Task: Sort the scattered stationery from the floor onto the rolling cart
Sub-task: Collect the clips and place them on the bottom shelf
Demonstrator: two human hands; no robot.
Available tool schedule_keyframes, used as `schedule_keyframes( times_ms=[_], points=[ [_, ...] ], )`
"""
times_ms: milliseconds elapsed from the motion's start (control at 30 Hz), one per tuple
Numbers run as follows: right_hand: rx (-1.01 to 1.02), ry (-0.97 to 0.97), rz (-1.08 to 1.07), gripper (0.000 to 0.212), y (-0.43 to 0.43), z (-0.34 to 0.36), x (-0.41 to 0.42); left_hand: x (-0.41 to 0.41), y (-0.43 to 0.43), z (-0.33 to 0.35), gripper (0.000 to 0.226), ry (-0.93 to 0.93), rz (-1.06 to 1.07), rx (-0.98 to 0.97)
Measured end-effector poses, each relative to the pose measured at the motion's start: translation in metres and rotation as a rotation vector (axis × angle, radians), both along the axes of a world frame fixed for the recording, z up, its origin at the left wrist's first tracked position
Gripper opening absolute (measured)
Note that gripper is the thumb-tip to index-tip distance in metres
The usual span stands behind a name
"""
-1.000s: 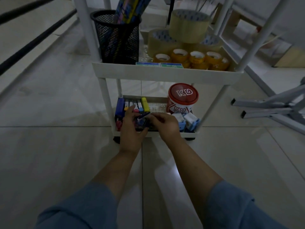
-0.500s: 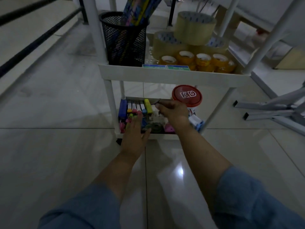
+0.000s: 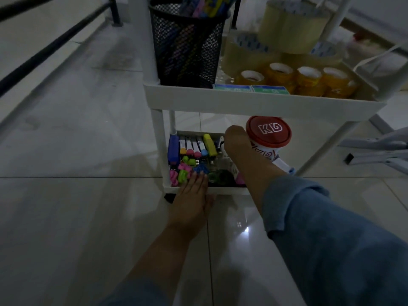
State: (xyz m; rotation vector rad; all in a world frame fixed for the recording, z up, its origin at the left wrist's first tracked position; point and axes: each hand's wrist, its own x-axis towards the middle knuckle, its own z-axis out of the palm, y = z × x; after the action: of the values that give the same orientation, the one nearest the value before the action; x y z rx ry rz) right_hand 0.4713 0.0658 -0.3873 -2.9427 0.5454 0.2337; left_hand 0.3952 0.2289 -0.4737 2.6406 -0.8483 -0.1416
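On the bottom shelf (image 3: 227, 191) of the rolling cart (image 3: 254, 106), markers (image 3: 192, 146) and clips (image 3: 184, 171) lie packed leftward, the left grip (image 3: 192, 195) released flat at the front rim, seemingly fencing them in, while the right grip (image 3: 237, 142) sits deep beside the red-lidded tub (image 3: 268, 131), its hold impossible to tell.

White cart (image 3: 254, 106): mesh cup (image 3: 187, 51), tape rolls (image 3: 293, 25) above; markers (image 3: 192, 146), clips (image 3: 184, 173), tub (image 3: 268, 131) below.

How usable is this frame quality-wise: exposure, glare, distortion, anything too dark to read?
Head view: underexposed throughout, with muted colours. There is a small glare spot on the glossy floor. The lower tray sits in the shade of the upper shelf, so whether the right hand grips anything is unreadable. Wide-angle stretch splays the cart posts toward the edges.
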Motion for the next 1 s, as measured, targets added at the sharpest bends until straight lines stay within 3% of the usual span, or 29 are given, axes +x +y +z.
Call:
schedule_keyframes(
  times_ms=[167, 300, 367, 500, 567, 767, 1000],
  points=[
    [0.051, 0.066, -0.071, 0.037, 0.003, 0.000, 0.007, 0.000, -0.001, 0.000, 0.065, -0.007, -0.003, -0.022],
    [0.102, -0.025, -0.075, 0.033, -0.001, -0.003, 0.002, 0.002, -0.001, -0.003, 0.072, -0.028, -0.003, -0.001],
    [0.179, -0.215, -0.070, 0.028, 0.000, -0.005, -0.010, 0.003, -0.002, -0.003, 0.061, 0.011, -0.001, 0.008],
    [0.404, -0.741, -0.093, 0.020, 0.020, -0.013, -0.072, 0.000, -0.007, 0.001, 0.081, -0.006, 0.008, 0.041],
    [0.429, -0.848, -0.036, 0.026, 0.028, -0.028, -0.106, -0.002, -0.007, 0.005, 0.077, 0.022, 0.009, 0.070],
    [0.272, -0.775, 0.061, 0.038, 0.012, -0.060, -0.164, -0.016, -0.008, 0.017, 0.058, -0.015, 0.068, 0.165],
    [0.206, -0.677, 0.081, 0.046, -0.010, -0.072, -0.172, -0.034, -0.026, 0.002, 0.080, -0.004, 0.149, 0.039]
  ],
)
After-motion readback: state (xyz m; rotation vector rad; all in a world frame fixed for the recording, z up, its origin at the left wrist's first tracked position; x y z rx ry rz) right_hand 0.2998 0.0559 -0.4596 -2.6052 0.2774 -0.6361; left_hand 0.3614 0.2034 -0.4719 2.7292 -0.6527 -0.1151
